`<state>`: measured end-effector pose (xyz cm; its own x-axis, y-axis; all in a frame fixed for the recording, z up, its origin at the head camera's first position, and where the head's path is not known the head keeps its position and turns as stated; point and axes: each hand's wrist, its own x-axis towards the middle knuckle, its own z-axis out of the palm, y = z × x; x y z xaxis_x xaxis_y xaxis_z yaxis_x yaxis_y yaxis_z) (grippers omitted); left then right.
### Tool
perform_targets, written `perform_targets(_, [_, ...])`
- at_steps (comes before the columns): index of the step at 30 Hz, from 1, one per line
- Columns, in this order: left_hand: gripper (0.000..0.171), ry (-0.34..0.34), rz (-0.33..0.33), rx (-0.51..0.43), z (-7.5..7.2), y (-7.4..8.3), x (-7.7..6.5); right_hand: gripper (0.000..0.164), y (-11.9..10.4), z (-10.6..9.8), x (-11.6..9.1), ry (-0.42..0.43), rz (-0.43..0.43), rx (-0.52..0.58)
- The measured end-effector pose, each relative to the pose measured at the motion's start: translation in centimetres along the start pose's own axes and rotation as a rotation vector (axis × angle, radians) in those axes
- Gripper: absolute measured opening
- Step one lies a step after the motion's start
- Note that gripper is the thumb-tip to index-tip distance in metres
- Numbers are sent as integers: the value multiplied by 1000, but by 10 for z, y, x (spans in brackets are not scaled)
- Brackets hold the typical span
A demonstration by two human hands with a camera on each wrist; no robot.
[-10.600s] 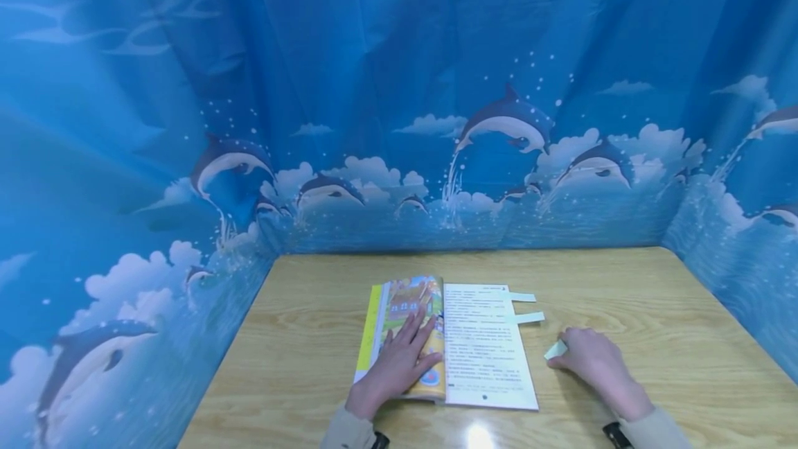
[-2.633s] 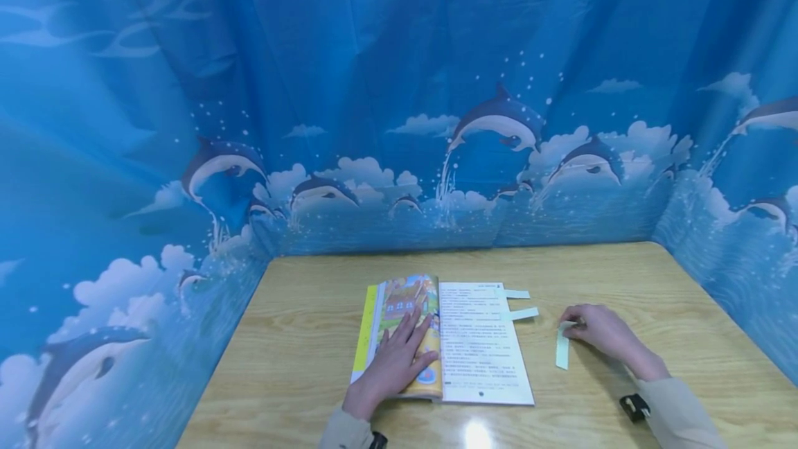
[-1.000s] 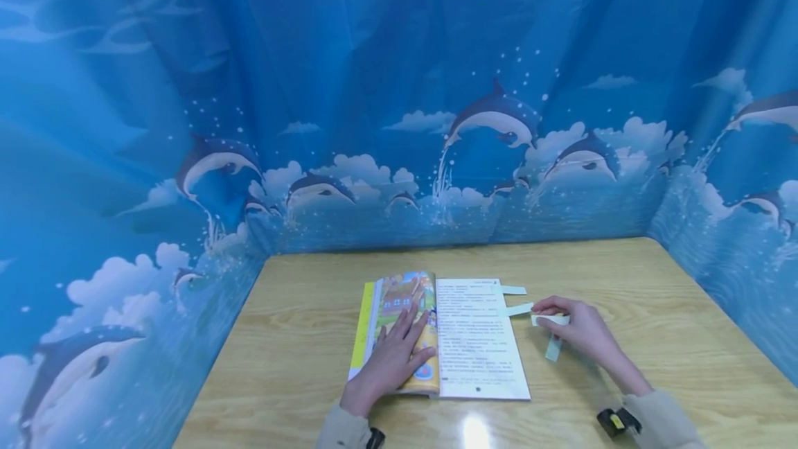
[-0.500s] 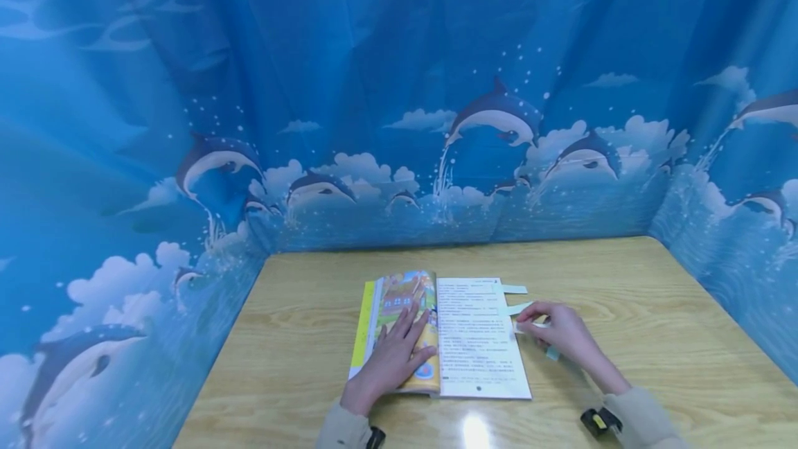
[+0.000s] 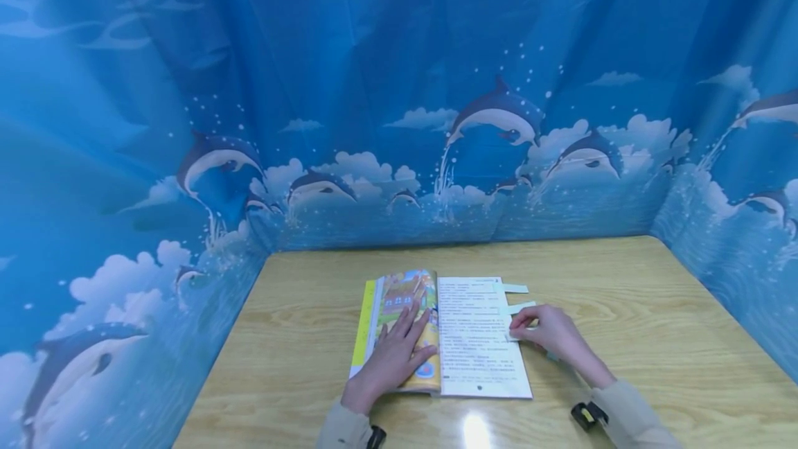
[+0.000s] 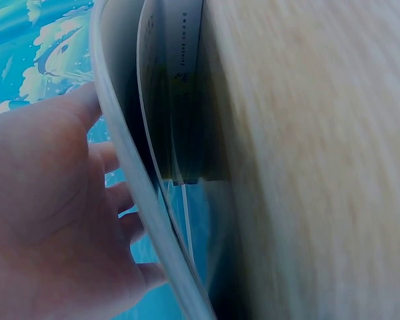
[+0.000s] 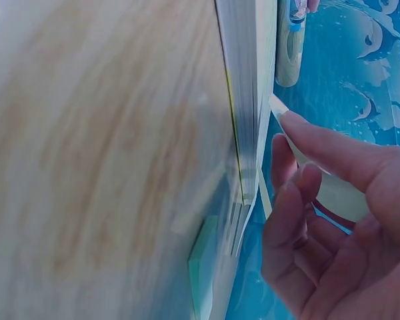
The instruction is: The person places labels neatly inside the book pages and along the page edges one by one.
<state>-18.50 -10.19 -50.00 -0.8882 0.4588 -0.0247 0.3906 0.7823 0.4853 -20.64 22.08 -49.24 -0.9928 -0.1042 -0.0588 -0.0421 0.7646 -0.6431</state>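
Observation:
An open book (image 5: 483, 362) lies on the table. My left hand (image 5: 394, 359) rests on its illustrated left page, fingers stretched out; in the left wrist view that hand (image 6: 60, 213) is beside the curved pages (image 6: 130, 153). At the right page's outer edge, my right hand (image 5: 555, 335) pinches a pale green sticky note strip (image 5: 512, 337) between thumb and fingers. The right wrist view shows this strip (image 7: 341, 195) bending back under the thumb. Two similar strips, an upper one (image 5: 515, 289) and a lower one (image 5: 522, 307), stick out from the page above my hand.
A small green sticky note pad (image 7: 203, 267) lies on the table close to the book, mostly hidden by my right hand in the head view. The wooden table (image 5: 299, 324) reaches back to a blue dolphin-print curtain (image 5: 374, 89).
My right hand has separated a strip from the pad, left the pad on the table, and moved left to the right page's edge. My left hand has stayed on the book.

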Motion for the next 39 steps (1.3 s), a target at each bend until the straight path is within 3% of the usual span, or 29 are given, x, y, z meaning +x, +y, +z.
perform_targets(21, [70,-4,0,11,-1,1,-2,15,-6,5,3,-47,-15,-116])
perform_targets(39, [70,-1,-9,23,1,1,1,26,-5,6,6,-83,-52,-93])
